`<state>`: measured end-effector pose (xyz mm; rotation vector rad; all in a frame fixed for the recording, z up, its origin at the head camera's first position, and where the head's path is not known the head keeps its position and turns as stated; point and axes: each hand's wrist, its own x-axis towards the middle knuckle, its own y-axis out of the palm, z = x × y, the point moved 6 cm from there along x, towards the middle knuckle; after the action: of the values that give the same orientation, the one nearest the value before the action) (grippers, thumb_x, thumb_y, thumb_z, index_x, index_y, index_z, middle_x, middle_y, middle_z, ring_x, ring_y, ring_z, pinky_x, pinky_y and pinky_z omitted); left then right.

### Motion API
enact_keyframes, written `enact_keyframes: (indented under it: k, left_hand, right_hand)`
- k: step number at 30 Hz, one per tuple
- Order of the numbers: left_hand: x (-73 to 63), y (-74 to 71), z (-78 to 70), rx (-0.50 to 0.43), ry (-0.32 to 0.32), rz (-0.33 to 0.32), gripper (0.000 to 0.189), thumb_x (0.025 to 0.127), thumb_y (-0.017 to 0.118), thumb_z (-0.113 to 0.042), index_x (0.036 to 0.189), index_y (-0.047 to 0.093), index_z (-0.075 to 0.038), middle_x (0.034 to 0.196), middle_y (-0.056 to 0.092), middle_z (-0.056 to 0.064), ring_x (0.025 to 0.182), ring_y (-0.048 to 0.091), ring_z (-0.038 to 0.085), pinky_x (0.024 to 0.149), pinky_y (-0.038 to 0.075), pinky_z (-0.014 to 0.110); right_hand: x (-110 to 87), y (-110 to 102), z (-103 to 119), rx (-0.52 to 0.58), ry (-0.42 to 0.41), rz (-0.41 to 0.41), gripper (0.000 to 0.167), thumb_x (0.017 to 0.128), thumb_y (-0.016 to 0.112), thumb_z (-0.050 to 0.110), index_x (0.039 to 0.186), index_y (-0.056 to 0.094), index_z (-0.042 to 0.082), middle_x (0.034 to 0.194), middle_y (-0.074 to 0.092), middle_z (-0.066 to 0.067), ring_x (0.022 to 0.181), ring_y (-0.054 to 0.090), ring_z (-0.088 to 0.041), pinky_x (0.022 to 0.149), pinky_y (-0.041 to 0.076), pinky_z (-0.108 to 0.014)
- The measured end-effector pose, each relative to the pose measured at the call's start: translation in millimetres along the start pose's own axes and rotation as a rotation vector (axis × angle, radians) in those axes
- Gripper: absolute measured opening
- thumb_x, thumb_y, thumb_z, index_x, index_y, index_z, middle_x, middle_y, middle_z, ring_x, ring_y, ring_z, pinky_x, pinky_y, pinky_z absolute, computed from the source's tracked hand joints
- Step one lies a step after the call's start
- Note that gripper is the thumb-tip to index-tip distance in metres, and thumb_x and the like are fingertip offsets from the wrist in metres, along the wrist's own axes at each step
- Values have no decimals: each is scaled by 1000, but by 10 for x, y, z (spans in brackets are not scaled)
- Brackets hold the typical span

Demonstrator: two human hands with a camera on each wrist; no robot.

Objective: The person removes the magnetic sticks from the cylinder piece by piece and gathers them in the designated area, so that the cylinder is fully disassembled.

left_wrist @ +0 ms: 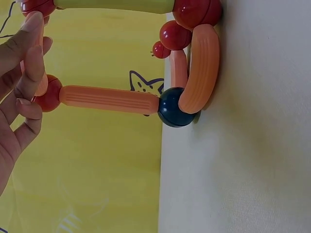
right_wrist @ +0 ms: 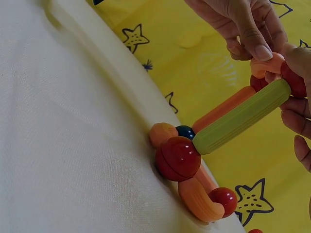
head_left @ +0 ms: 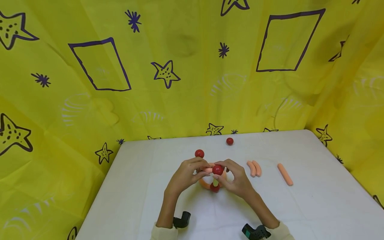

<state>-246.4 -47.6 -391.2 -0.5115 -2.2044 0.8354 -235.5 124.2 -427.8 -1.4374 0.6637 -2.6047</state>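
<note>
A frame of balls and ribbed sticks stands on the table. Its base joins a red ball (right_wrist: 178,158), a curved orange stick (left_wrist: 201,68) and a dark blue ball (left_wrist: 176,108). Upright from the base rise a green stick (right_wrist: 243,119) and a straight orange stick (left_wrist: 109,98), the latter topped by another red ball (left_wrist: 48,94). My right hand (head_left: 238,178) grips the red ball (head_left: 217,170) at the green stick's top. With thumb and fingers, my left hand (head_left: 187,173) pinches a short curved orange stick (right_wrist: 267,65) whose end meets that ball.
Right of the frame lie two short curved orange sticks (head_left: 254,168), side by side, and a longer straight stick (head_left: 285,174). One loose red ball (head_left: 229,141) sits near the table's far edge. Behind the white table (head_left: 315,206) hangs a yellow patterned cloth (head_left: 192,100).
</note>
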Motion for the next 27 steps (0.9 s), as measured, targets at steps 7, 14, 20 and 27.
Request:
enact_keyframes:
  k: [7,14,20,27]
  left_hand:
    - [-4,9,6,-10,6,6,20,82,77,-17,101,75,-13,99,70,-4,81,60,5,72,52,16]
    - [-28,30,19,-18,12,36,22,80,78,-14,102,75,-13,97,71,-4,80,61,3,72,53,19]
    - [-30,33,36,-17,20,48,23,81,78,-18,103,74,-13,97,72,-5,82,64,2,73,54,19]
    - [-1,55,64,22,-4,68,16,83,77,-17,96,75,-9,88,71,-4,76,62,3,71,54,19]
  right_hand:
    - [-1,8,8,7,-9,-1,38,79,79,14,114,66,6,95,68,0,82,57,-6,71,46,-15]
    - [-40,7,2,-6,11,-8,36,84,77,18,117,65,9,95,69,0,83,56,-6,66,49,-25]
    - [-43,13,-16,-12,28,6,40,82,78,16,119,65,9,97,70,-1,84,57,-6,64,50,-27]
    - [-11,6,-5,-10,20,-1,39,84,77,22,118,66,6,95,69,0,83,57,-5,65,49,-28]
